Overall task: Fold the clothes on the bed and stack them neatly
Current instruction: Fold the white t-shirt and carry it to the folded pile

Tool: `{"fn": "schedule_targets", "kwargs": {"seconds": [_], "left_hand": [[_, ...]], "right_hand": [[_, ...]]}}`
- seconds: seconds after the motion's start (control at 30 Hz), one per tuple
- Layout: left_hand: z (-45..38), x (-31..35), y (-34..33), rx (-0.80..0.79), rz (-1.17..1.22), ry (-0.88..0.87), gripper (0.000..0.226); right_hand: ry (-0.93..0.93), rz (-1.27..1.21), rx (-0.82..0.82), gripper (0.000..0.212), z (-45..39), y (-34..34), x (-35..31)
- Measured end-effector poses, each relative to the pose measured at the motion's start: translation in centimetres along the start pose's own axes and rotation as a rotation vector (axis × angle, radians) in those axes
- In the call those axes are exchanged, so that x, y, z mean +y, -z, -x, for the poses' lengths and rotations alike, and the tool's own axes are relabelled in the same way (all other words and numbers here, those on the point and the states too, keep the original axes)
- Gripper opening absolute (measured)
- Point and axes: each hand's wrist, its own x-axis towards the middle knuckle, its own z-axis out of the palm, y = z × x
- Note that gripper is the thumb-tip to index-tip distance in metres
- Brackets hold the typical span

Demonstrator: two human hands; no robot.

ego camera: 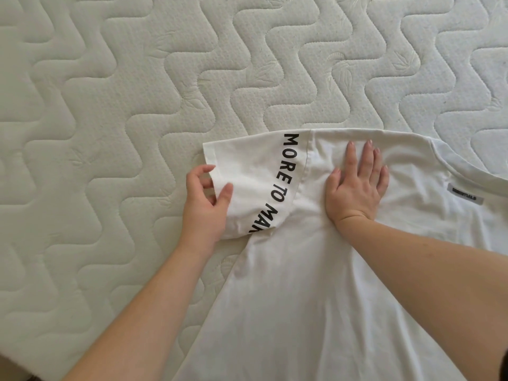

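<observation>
Two bare forearms are seen reaching in from the bottom edge, and between them a white T-shirt (316,298) is spread flat on the quilted mattress (110,105), its hem end nearest the camera and its collar (467,171) off to the right. The shirt lies in the lower right half of the view, with the mattress's wavy stitching exposed all around the upper and left sides.

The left hand (204,204) is curled round the sleeve (253,182): the cuff edge is pinched between thumb and bent fingers, the thumb laid on top of the fabric. The sleeve is held out to the left, slightly lifted at the cuff, and black lettering (277,185) is printed along it, reading "MORE TO MAN" before the words are cut off by a fold near the armpit.

The right hand (357,185) is pressed flat on the shoulder of the shirt, just beside the sleeve seam, fingers straight and pointed away from the camera. Nothing is gripped by it; the cloth is only pinned down under the palm.

A small grey label (464,194) is stitched below the collar, its print too blurred to be read.
</observation>
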Motion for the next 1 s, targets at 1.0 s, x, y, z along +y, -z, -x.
{"fn": "schedule_targets", "kwargs": {"seconds": [1.0], "left_hand": [[-7.1,-1.0,-11.7,-0.278,-1.303,-0.748,0.066]], "right_hand": [[0.000,0.012,-0.002,0.062,0.0,-0.3,0.1]]}}
